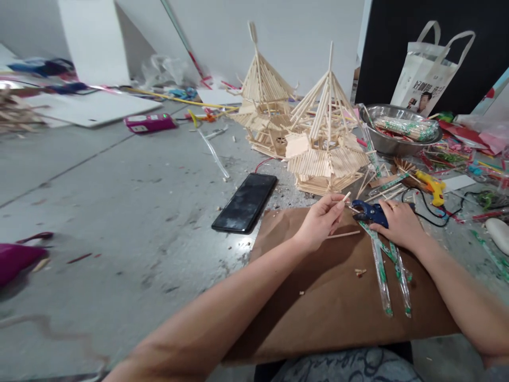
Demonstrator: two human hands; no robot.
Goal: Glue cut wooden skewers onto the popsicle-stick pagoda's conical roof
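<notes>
My left hand (320,220) pinching short wooden stick (345,198) at far edge of brown cardboard (318,313) on floor (119,212). My right hand (400,223) clamped round blue cutters (368,211), tip just beside stick. Stick house (328,148) just past cardboard's far edge. Phone (245,202) near its far left corner. Wrapped chopsticks (384,281) under right hand. Open floor to left.
</notes>
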